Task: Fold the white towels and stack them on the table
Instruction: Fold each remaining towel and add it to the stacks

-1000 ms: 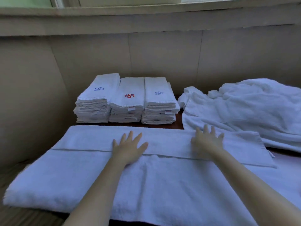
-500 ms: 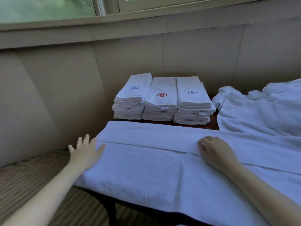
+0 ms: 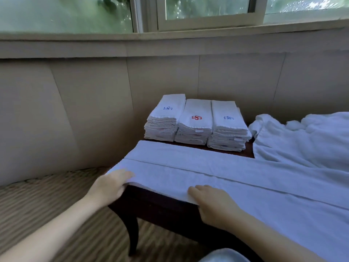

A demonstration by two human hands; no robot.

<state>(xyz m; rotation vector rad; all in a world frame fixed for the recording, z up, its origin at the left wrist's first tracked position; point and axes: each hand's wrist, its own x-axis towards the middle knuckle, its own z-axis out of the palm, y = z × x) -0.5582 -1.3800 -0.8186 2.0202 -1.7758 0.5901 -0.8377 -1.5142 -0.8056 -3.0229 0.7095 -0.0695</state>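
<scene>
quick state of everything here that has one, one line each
long towel, folded lengthwise, flat along the table's front
left hand, grips the long towel's left end
right hand, fingers curled on the long towel's near edge
three stacks, folded, side by side at the back
towel pile, unfolded, crumpled on the right

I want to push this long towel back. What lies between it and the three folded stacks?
Only a narrow strip of bare dark table, seen in the head view; the long towel stops just short of the stacks.
</scene>
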